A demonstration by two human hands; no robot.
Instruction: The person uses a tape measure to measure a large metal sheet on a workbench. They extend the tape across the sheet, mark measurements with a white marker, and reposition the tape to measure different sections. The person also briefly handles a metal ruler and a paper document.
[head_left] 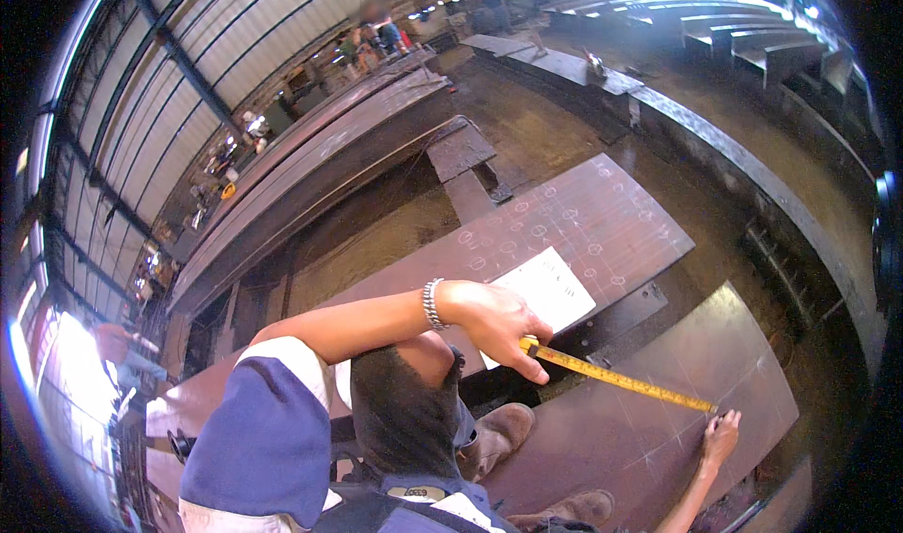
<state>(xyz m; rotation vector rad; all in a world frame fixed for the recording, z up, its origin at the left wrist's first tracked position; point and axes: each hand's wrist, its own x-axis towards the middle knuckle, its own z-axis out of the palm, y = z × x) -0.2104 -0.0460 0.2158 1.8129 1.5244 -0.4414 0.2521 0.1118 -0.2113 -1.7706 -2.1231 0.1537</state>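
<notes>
Currently left hand (pixel 499 321) pinches yellow tape measure (pixel 616 378) closed; right hand (pixel 720 436) pins its far end on steel plate (pixel 602 448), fingers curled. Risk — end slips, reading drifts off scribed lines.

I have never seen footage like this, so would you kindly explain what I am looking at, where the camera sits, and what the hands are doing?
There is no machine here: a person wears a wide fisheye camera on the head, looking down, which is why straight edges bend near the rim. The forearms belong to that person. The left hand holds one end of a yellow tape measure. The right hand presses the other end down on a brown steel plate. The tape is stretched across that plate, which bears faint scribed lines. A second plate behind it carries chalk circles and a white sheet of paper. The person's boots show below. Long steel beams lie about the workshop floor.
</notes>
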